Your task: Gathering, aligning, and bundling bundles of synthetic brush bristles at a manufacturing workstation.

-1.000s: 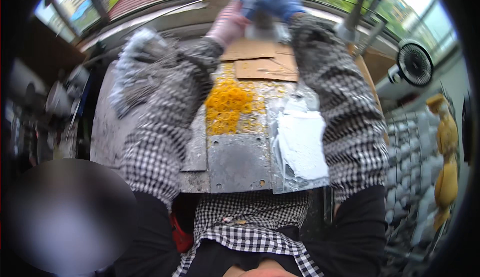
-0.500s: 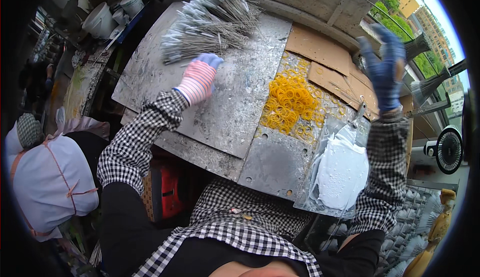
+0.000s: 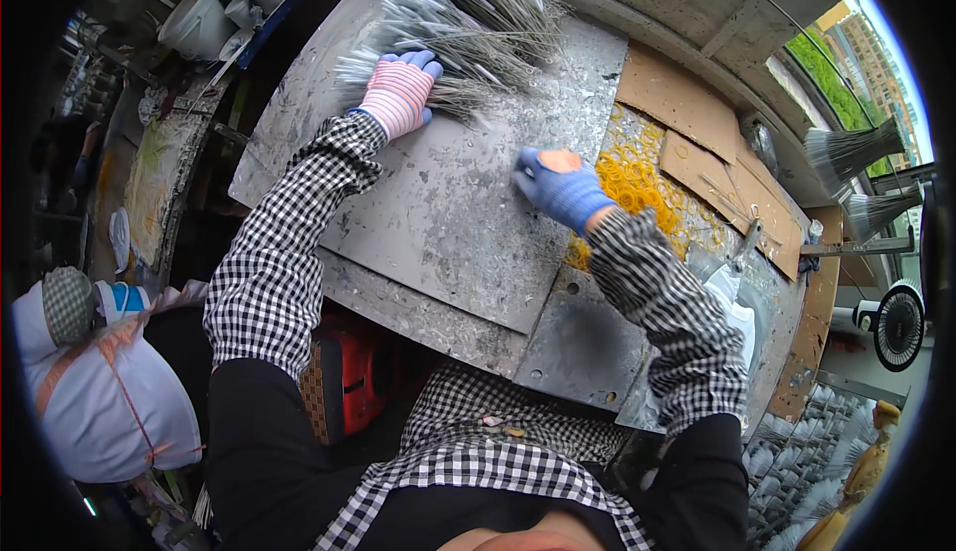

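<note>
My left hand [image 3: 398,93], in a pink-striped glove with blue fingertips, reaches into a big loose pile of thin grey sticks [image 3: 468,23] at the far side of the metal worktop [image 3: 438,222]; its fingers curl around some of them. My right hand [image 3: 563,188], in a blue glove, rests with fingers curled at the near left edge of a heap of yellow rubber bands [image 3: 637,188]. A small orange piece shows on top of that hand.
Cardboard sheets [image 3: 687,103] lie behind the bands. A clear plastic bag [image 3: 732,297] sits at the right. Tied stick bundles [image 3: 846,153] and a fan [image 3: 896,327] stand far right, white buckets [image 3: 199,18] far left. Another person [image 3: 100,382] crouches at lower left.
My right hand has come down from high on the right to the edge of the rubber bands. My left hand has pushed forward into the stick pile. The view has tilted down and left.
</note>
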`<action>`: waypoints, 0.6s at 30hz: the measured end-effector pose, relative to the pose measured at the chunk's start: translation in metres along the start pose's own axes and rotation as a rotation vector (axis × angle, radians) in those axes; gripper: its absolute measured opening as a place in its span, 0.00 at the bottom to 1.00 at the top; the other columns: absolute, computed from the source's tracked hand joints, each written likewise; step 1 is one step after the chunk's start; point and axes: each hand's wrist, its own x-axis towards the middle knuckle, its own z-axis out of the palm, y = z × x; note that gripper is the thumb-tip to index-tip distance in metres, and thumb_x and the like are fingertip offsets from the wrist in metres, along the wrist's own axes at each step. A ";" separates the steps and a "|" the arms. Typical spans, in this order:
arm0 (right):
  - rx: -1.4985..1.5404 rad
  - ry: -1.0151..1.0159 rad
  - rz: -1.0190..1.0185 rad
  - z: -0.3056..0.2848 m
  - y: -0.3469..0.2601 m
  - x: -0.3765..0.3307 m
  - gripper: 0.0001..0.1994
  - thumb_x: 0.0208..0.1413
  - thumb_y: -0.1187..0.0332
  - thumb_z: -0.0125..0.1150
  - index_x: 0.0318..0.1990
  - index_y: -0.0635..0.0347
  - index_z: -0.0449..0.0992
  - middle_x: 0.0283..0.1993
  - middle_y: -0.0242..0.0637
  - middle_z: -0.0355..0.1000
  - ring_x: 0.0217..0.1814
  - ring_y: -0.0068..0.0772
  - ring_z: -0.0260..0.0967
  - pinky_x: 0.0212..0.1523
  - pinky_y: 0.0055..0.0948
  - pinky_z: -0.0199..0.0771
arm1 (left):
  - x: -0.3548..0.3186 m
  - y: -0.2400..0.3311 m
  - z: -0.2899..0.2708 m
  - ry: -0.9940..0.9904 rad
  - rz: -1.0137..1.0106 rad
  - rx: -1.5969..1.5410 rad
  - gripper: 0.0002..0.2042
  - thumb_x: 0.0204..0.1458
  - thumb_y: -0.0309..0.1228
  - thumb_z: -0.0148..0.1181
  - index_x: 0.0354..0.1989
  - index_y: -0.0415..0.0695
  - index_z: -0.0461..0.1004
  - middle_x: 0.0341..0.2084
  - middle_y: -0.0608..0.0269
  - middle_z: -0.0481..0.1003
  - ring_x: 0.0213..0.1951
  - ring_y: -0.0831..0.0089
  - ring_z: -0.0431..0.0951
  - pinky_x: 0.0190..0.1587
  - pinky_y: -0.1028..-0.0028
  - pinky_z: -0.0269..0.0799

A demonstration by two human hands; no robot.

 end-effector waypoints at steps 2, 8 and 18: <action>0.016 -0.025 -0.047 -0.018 0.012 -0.026 0.11 0.61 0.57 0.60 0.39 0.53 0.79 0.31 0.48 0.78 0.36 0.56 0.78 0.42 0.50 0.79 | 0.007 -0.001 0.000 -0.043 0.026 -0.030 0.33 0.42 0.39 0.72 0.59 0.44 0.72 0.61 0.51 0.71 0.64 0.56 0.70 0.64 0.57 0.64; -0.062 0.219 -0.134 -0.048 -0.026 0.073 0.12 0.62 0.59 0.61 0.48 0.52 0.76 0.34 0.48 0.79 0.38 0.54 0.79 0.40 0.47 0.79 | 0.019 -0.003 0.005 -0.024 0.028 -0.005 0.31 0.42 0.44 0.73 0.56 0.45 0.74 0.54 0.54 0.75 0.61 0.57 0.72 0.62 0.56 0.65; -0.341 0.270 -0.293 -0.028 -0.008 0.205 0.18 0.59 0.64 0.58 0.57 0.34 0.79 0.56 0.42 0.72 0.60 0.48 0.73 0.55 0.43 0.79 | 0.025 -0.004 0.012 -0.093 0.054 -0.063 0.34 0.42 0.39 0.71 0.59 0.40 0.69 0.51 0.50 0.76 0.57 0.57 0.75 0.61 0.59 0.67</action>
